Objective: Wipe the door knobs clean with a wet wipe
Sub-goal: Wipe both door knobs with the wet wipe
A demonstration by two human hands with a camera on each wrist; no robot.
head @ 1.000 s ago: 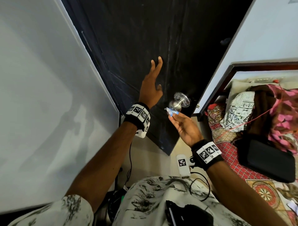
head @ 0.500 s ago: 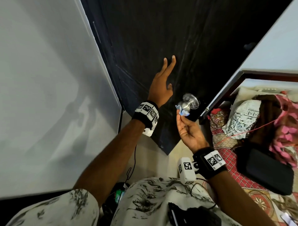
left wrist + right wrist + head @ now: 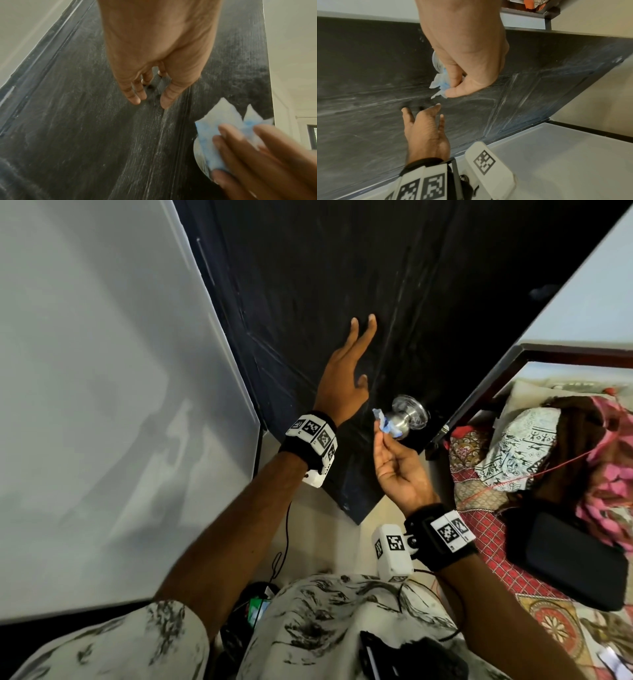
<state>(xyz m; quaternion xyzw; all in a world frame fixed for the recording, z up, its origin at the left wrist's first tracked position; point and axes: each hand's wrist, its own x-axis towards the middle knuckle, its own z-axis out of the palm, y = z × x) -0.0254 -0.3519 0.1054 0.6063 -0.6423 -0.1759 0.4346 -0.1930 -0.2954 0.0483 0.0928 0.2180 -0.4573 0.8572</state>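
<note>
A round silver door knob (image 3: 407, 414) sticks out of the black door (image 3: 376, 285), close to its right edge. My right hand (image 3: 399, 465) pinches a crumpled white and blue wet wipe (image 3: 385, 424) and holds it against the knob's near side. The wipe (image 3: 224, 134) and the right hand's fingers (image 3: 240, 148) cover most of the knob (image 3: 199, 157) in the left wrist view. In the right wrist view the wipe (image 3: 439, 82) shows between thumb and fingers. My left hand (image 3: 346, 374) lies flat with straight fingers on the door, up and left of the knob.
A white wall (image 3: 102, 371) stands left of the door. Right of the door edge is a bed (image 3: 496, 525) with patterned cloth (image 3: 524, 446) and a black pouch (image 3: 565, 559). Cables (image 3: 284, 559) hang near the floor below my arms.
The view has shifted left, so door and hands sit further right. My right hand has brought the wipe up against the knob. The left hand stays flat on the door.
</note>
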